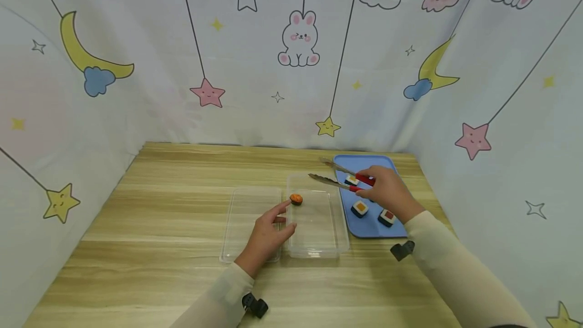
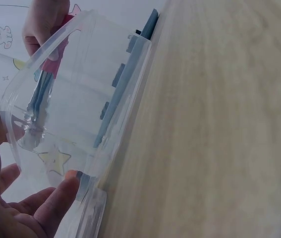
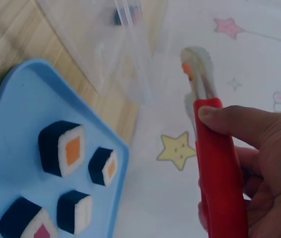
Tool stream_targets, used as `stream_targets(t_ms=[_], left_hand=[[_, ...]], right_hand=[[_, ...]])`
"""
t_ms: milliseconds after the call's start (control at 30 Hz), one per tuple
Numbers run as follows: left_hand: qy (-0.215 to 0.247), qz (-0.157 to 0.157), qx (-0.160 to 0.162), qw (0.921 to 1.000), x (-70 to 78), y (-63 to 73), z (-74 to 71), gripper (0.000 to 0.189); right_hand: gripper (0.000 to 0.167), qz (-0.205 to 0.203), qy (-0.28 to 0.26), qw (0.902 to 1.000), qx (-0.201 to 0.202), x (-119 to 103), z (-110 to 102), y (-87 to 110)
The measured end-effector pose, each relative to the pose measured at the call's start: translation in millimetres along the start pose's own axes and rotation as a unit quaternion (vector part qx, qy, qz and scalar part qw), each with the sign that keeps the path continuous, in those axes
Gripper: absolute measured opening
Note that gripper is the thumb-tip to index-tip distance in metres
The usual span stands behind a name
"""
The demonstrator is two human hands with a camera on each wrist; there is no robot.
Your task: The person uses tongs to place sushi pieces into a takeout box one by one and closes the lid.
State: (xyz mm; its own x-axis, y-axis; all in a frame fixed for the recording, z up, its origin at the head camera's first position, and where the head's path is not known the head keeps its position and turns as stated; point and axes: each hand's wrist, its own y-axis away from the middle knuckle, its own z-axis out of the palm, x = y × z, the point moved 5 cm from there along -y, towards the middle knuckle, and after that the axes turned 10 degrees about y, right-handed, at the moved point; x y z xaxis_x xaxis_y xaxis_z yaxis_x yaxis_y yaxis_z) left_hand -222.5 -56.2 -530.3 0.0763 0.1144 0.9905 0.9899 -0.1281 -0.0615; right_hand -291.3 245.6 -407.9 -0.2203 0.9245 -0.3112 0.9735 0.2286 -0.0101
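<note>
My right hand (image 1: 387, 191) holds red-handled metal tongs (image 1: 330, 182) above the blue tray (image 1: 357, 229). The tongs' two arms are spread, their tips over the far end of a clear plastic box (image 1: 343, 234), with no sushi between them. Inside that box, near its left wall, sits an orange-topped sushi piece (image 1: 296, 199). At the box's left side is my left hand (image 1: 266, 234), fingers loosely extended; the index fingertip comes close to the orange piece. In the left wrist view, the thumb (image 2: 58, 206) and fingers are spread near the box wall; exact contact is unclear.
Several sushi rolls lie on the tray, among them one with a yellow-orange centre (image 1: 360, 209) and one with a red centre (image 1: 387, 217). A clear lid-like tray (image 1: 241, 216) lies left of the box. A patterned curtain (image 1: 264, 120) borders the wooden table (image 1: 159, 216).
</note>
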Motion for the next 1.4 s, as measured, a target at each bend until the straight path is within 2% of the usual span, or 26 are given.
stream_targets(t_ms=[433,700,1100,1400], left_hand=[[0.001,-0.01,0.0,0.9999,0.3,-0.1,0.4,0.061],[0.002,-0.008,-0.004,1.0,1.1,0.4,0.5,0.061],[0.005,-0.002,-0.003,1.0,0.8,0.6,0.0,0.061],[0.007,-0.007,-0.001,0.9999,-0.9,0.1,0.2,0.062]], right_hand=[[0.053,0.055,0.0,0.9983,0.019,43,1,2.7],[0.055,0.074,-0.015,0.9968,0.025,63,3,7.2],[0.057,0.131,0.008,0.9913,-0.001,92,14,11.8],[0.06,0.136,0.02,0.9904,-0.012,103,23,10.9]])
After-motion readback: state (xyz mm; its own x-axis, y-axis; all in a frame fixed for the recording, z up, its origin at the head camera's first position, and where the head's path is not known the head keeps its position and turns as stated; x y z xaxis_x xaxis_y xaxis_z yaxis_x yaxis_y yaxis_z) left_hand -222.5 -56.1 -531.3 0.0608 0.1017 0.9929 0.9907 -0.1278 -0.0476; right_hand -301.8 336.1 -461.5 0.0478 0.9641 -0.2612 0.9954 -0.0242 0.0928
